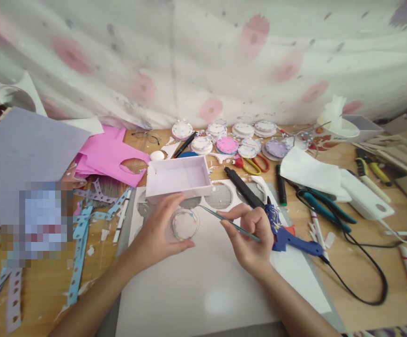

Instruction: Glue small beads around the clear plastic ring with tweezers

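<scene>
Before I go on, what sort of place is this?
Probably a papercraft workspace: a blue plastic glue gun, bright pink cut-out sheets and pale blue strips with punched holes suggest it.

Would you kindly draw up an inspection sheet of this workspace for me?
Surface: wooden table, with a white sheet beneath the hands.
Job's things: round disc and thin stick; pale box just behind.
Clutter: pink sheets, blue strips, glue gun, pliers.
Hands: left hand curves around the disc, contact unclear; right hand pinches the stick.
Cables: black cable loops at the right.
Surroundings: flowered curtain behind the table.
</scene>
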